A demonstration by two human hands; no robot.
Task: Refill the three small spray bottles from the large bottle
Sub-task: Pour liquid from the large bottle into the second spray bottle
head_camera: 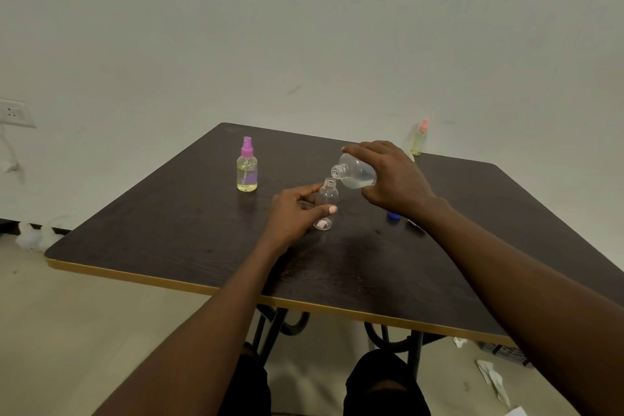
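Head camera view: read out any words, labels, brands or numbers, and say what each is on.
No text can be read.
The large bottle, open small bottle, purple-capped spray bottle, pink-capped spray bottle: no label visible.
The box on the floor: dark print, too blurred to read.

Both bare forearms stretched forward. The left hand (295, 214) curled thumb and fingers round a small clear uncapped plastic bottle (327, 197); the right hand (393, 176) (palm down, wrist raised higher) gripped a larger clear plastic bottle (358, 174), tilted leftward.
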